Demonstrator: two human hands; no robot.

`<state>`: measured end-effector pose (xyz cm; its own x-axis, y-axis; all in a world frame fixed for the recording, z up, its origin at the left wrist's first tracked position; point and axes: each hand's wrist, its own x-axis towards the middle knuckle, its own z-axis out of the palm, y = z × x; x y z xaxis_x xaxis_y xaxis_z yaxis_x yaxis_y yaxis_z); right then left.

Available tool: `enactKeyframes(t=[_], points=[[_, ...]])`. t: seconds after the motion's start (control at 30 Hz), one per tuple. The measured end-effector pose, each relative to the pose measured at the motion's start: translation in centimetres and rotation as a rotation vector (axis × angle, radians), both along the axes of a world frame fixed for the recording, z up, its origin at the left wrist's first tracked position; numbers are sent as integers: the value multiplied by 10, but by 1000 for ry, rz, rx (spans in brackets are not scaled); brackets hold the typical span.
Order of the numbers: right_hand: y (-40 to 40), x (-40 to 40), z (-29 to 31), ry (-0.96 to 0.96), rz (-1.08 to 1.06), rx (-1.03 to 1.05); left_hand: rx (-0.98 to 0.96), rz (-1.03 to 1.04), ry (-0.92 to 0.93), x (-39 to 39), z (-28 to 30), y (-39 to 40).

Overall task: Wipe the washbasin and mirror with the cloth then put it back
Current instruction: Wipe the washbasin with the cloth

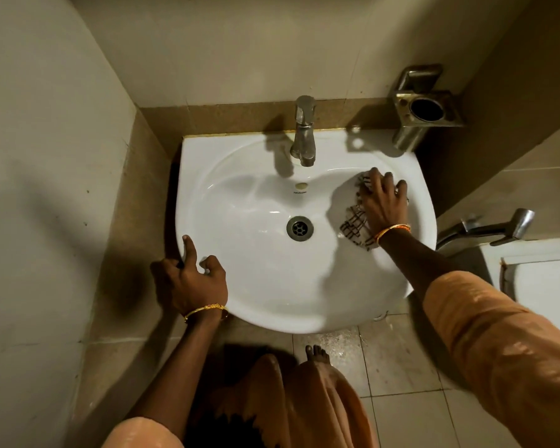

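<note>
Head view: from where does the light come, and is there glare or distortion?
Head view: the tap throws its shadow left, the right hand on the cloth likewise, so light comes from the right; soft glare in the washbasin bowl; wide-angle lens bends the walls; left hand stays sharp.

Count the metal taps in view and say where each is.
2. One steel tap stands at the back rim of the white washbasin. The other metal tap juts from the wall right of the basin. Others may sit outside the frame.
</note>
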<state>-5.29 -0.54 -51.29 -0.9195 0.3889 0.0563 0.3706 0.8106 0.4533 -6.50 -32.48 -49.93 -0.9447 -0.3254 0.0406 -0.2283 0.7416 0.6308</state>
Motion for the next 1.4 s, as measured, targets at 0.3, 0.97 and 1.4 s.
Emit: enactKeyframes(t=[0.3,0.97,1.4], points=[[-13,48,26,-181,-392,139,-45,-16,32,-1,-8,-6],[-153,67,48,264,-400,-1808,-198,-158,155,4,-1,-9],[-110,4,126,647,-129,-2428,734,-814,-879,-44,72,21]])
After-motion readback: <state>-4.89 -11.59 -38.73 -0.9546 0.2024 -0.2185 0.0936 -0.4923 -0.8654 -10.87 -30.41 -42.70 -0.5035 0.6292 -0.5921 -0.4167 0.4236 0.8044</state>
